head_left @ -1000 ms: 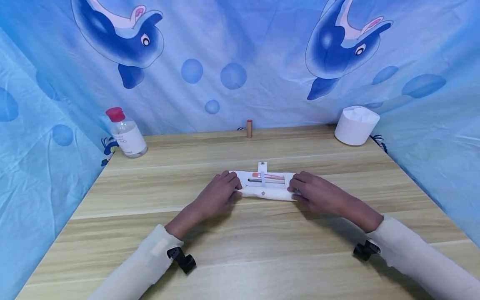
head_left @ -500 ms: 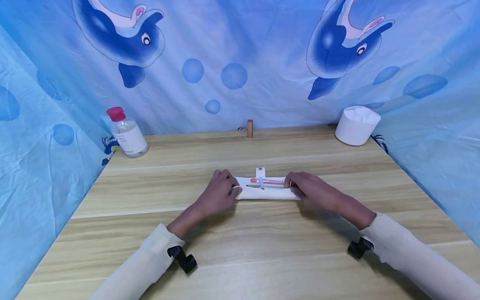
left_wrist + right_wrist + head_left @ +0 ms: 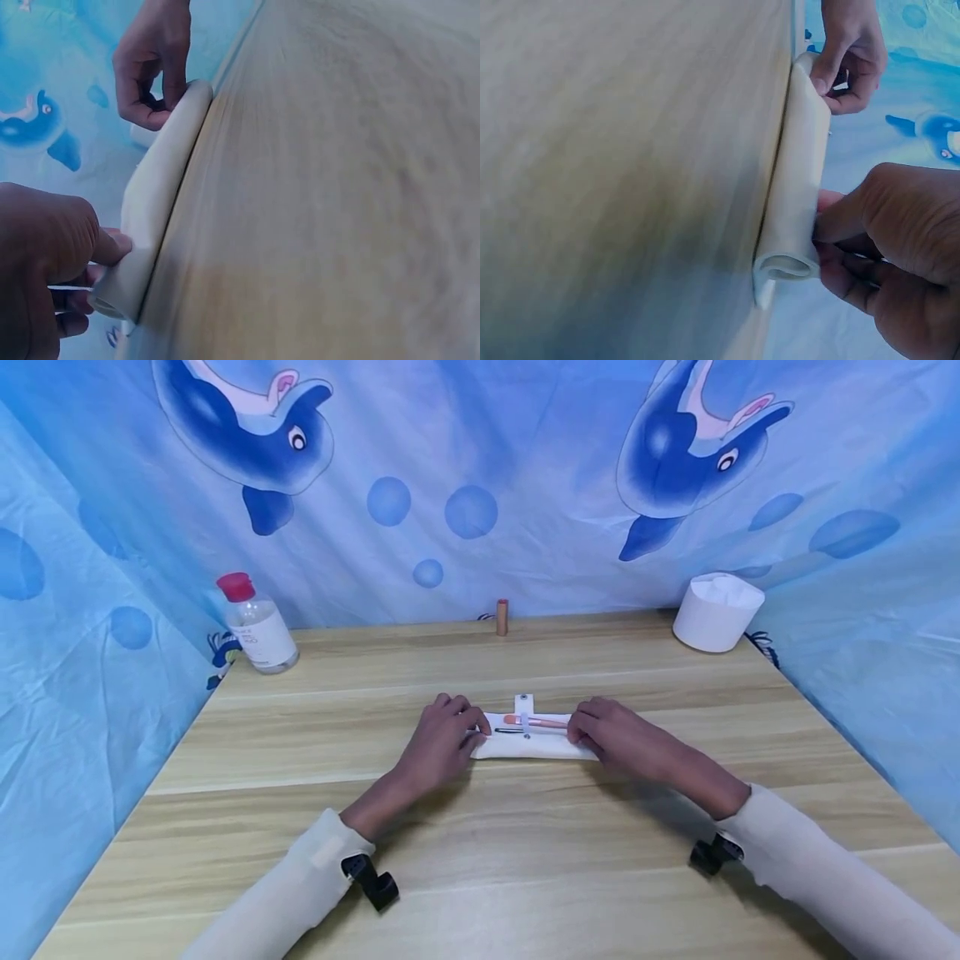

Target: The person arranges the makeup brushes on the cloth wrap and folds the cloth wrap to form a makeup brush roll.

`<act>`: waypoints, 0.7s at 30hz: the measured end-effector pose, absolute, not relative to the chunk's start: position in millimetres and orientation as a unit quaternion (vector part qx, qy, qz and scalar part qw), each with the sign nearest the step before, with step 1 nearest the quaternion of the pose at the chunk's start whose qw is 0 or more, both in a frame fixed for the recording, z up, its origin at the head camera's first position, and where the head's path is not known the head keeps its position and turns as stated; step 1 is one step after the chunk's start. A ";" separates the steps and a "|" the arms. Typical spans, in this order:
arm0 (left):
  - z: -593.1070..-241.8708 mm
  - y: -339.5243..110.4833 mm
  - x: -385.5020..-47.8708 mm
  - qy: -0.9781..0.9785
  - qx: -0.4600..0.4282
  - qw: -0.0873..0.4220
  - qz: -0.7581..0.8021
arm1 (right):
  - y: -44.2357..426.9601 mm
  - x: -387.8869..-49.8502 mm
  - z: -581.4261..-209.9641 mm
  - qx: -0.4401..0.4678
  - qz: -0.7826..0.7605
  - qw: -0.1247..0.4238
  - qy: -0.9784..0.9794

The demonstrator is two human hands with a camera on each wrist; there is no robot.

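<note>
A white brush roll (image 3: 528, 747) lies partly rolled up on the table, between both hands. Its near side is a thick roll; the open strip behind shows a makeup brush (image 3: 547, 723) with an orange tip and a thin dark-tipped tool (image 3: 510, 730). A strap with a snap (image 3: 523, 702) sticks out at the far side. My left hand (image 3: 442, 739) pinches the left end between thumb and fingers. At the right end my right hand (image 3: 618, 735) pinches likewise. In the right wrist view, the roll's end (image 3: 787, 266) shows its coiled layers.
At the back left stands a red-capped clear bottle (image 3: 262, 635). A small brown cylinder (image 3: 502, 617) stands at the table's (image 3: 480, 877) back edge, and a white paper-like cylinder (image 3: 716, 614) at the back right. A blue dolphin-print curtain (image 3: 465, 427) hangs behind and along the sides.
The near edge of the brush roll has turned further away from me and covers more of the thin tool. My right hand has shifted slightly left; both hands keep hold of the ends.
</note>
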State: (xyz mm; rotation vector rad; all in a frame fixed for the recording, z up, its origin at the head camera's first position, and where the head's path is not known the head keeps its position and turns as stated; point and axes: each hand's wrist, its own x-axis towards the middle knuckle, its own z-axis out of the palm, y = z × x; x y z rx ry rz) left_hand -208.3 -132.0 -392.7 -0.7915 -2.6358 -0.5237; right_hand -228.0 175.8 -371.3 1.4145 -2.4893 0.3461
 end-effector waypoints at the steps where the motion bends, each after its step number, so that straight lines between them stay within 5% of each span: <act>1: -391.4 -131.6 -207.1 -0.929 -0.286 0.173 -0.160 | 176.5 -226.4 -370.2 0.491 0.111 0.128 -0.854; 9: -382.9 -130.3 -198.8 -0.921 -0.351 0.166 0.014 | 177.2 -214.8 -365.9 0.471 0.060 0.097 -0.875; 21: -386.6 -130.0 -207.2 -0.931 -0.336 0.140 -0.026 | 175.4 -223.5 -361.7 0.458 0.088 0.046 -0.884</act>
